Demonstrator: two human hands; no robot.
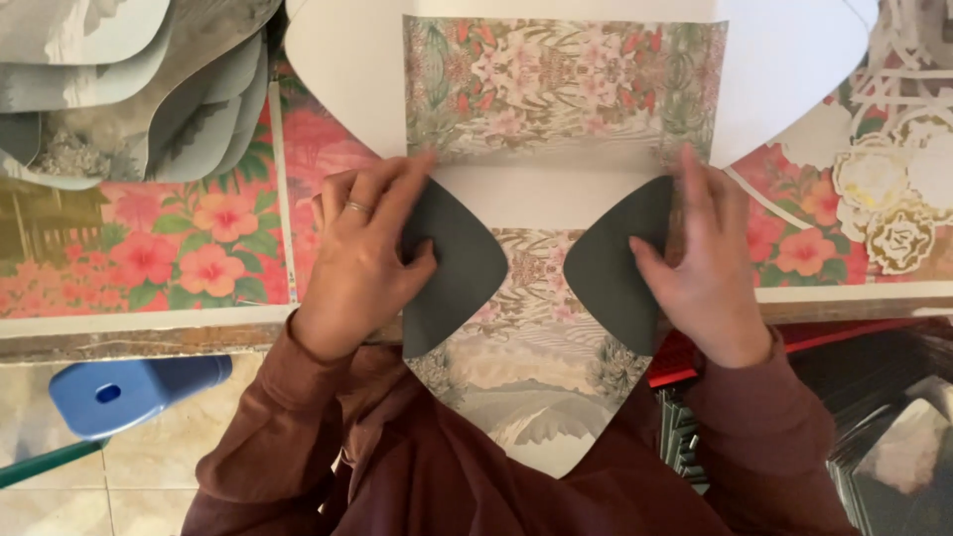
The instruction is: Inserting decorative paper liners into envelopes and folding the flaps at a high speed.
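The left hand (362,253) lies flat with fingers spread, pressing down the left dark grey flap (449,268); the right hand (703,258) does likewise on the right dark grey flap (611,268). Neither grips anything. Both flaps belong to a floral printed sheet (556,89) on the table (139,328), its top cut off by the frame, its lower tip overhanging the lap. A stack of grey sheets (119,79) lies upper left.

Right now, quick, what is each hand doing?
Left hand: pressing flat on the left dark flap, thumb tucked against it.
Right hand: pressing flat on the right dark flap, fingers spread.
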